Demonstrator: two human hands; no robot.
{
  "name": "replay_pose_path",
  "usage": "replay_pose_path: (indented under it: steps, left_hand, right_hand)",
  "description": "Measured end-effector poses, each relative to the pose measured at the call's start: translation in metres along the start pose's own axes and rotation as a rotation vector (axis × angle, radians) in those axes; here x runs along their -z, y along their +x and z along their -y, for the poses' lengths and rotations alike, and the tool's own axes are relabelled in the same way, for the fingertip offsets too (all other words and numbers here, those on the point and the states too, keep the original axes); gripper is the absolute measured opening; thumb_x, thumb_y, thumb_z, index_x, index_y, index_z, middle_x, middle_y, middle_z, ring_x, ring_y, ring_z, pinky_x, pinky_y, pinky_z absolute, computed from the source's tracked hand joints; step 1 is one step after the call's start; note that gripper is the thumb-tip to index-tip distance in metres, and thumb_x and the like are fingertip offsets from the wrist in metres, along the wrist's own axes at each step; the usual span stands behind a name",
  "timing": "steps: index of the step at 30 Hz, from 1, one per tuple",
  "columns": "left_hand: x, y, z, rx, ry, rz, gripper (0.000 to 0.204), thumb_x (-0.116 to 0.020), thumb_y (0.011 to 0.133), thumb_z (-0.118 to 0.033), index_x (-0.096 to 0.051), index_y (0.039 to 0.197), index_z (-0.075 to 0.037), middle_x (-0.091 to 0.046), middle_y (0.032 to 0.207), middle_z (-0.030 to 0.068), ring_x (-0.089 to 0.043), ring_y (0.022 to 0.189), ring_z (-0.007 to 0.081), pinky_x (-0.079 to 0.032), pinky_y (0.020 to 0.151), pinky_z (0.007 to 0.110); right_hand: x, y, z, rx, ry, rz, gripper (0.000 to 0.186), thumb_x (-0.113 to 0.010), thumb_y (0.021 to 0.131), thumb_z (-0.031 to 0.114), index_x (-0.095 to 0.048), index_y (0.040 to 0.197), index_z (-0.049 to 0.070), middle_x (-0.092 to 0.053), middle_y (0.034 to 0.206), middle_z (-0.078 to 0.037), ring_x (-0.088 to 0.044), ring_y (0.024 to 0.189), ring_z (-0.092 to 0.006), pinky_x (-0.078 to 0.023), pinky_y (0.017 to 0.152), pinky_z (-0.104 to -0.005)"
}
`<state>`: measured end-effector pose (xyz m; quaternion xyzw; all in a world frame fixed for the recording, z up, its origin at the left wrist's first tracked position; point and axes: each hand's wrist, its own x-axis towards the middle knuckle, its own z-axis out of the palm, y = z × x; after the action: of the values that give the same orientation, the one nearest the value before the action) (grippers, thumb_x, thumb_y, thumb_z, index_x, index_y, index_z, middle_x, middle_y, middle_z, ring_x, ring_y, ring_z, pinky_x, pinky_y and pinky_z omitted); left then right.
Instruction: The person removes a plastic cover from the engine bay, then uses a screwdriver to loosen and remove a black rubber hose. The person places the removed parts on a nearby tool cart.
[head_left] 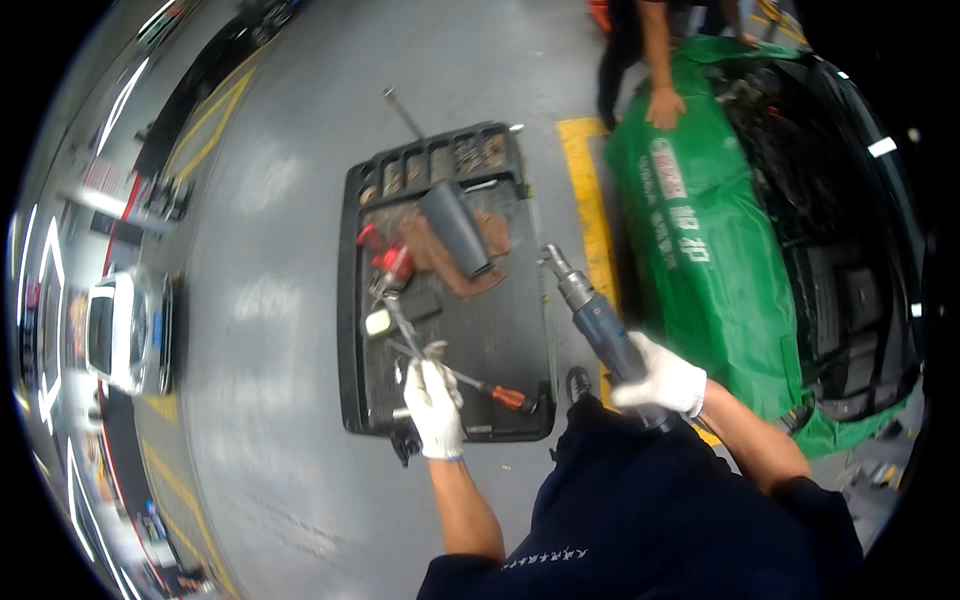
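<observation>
My right hand (665, 378), in a white glove, is wrapped round a cordless ratchet wrench (603, 325) with a dark blue-grey body and a metal head pointing up and left, beside the cart. Over the near left part of the tool cart (490, 345), my left hand (434, 408), also gloved, has its fingers closed on a long metal bar (405, 325). The bar's far end reaches a red and silver tool (393, 266); whether they are joined I cannot tell. Right of my left hand lies a screwdriver (508, 397) with an orange-red handle.
A dark cylinder-like piece (455, 230) rests on a brown cloth (430, 245) on the cart. Small compartments (440, 163) with loose parts line its far edge. At right, a green cover (690, 220) drapes a car with its engine bay exposed; another person's hand (665, 107) touches it.
</observation>
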<state>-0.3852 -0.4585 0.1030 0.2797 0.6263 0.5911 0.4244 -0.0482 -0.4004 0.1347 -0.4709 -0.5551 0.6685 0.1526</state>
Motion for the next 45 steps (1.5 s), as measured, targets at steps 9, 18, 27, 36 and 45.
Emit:
replay_pose_path:
  steps: [9,18,27,36,45]
  left_hand:
    - [-0.106,-0.011,-0.009,-0.194,0.463,0.499,0.027,-0.050,0.112,-0.017,-0.068,0.122,0.001,-0.044,0.075,-0.0096,-0.038,0.065,0.0005,-0.032,0.056,0.020]
    - [-0.195,-0.056,-0.039,-0.436,0.626,0.730,0.022,-0.058,0.107,-0.017,-0.073,0.119,-0.006,-0.047,0.062,0.0031,-0.041,0.057,0.0091,-0.038,0.054,0.030]
    - [-0.260,-0.155,-0.028,0.200,0.493,1.254,0.054,-0.046,0.113,-0.043,-0.072,0.106,0.003,-0.043,0.060,-0.0085,-0.032,0.051,0.0022,-0.024,0.048,0.024]
    - [-0.345,-0.304,0.055,-0.057,0.546,1.297,0.058,-0.040,0.113,-0.052,-0.067,0.103,-0.001,-0.041,0.059,-0.0053,-0.032,0.046,0.0052,-0.026,0.044,0.024]
    - [-0.440,-0.389,0.026,-0.250,0.158,1.365,0.024,-0.054,0.099,-0.014,-0.070,0.089,0.002,-0.071,0.078,0.0056,-0.060,0.063,0.0134,-0.050,0.061,0.029]
  right_hand:
    - [0.025,-0.085,0.020,0.174,-0.393,-0.436,0.095,-0.088,0.078,0.034,-0.035,0.151,0.005,-0.071,0.114,-0.021,-0.073,0.104,-0.0375,-0.058,0.093,-0.0440]
    - [0.038,-0.202,-0.026,0.111,-0.395,-0.673,0.097,-0.089,0.078,0.040,-0.036,0.152,0.007,-0.068,0.124,-0.025,-0.071,0.111,-0.0425,-0.057,0.096,-0.0447]
    - [0.070,-0.373,-0.100,0.095,-0.759,-0.773,0.101,-0.084,0.078,0.034,-0.032,0.154,-0.007,-0.066,0.100,-0.024,-0.070,0.085,-0.0414,-0.058,0.075,-0.0463]
    - [0.076,-0.511,-0.180,0.019,-0.863,-0.779,0.095,-0.083,0.079,0.035,-0.037,0.151,-0.007,-0.064,0.093,-0.018,-0.069,0.081,-0.0367,-0.056,0.069,-0.0462]
    - [0.064,-0.537,-0.228,0.067,-0.506,-0.911,0.083,-0.081,0.085,0.041,-0.045,0.153,0.009,-0.066,0.119,-0.017,-0.069,0.104,-0.0393,-0.057,0.090,-0.0459]
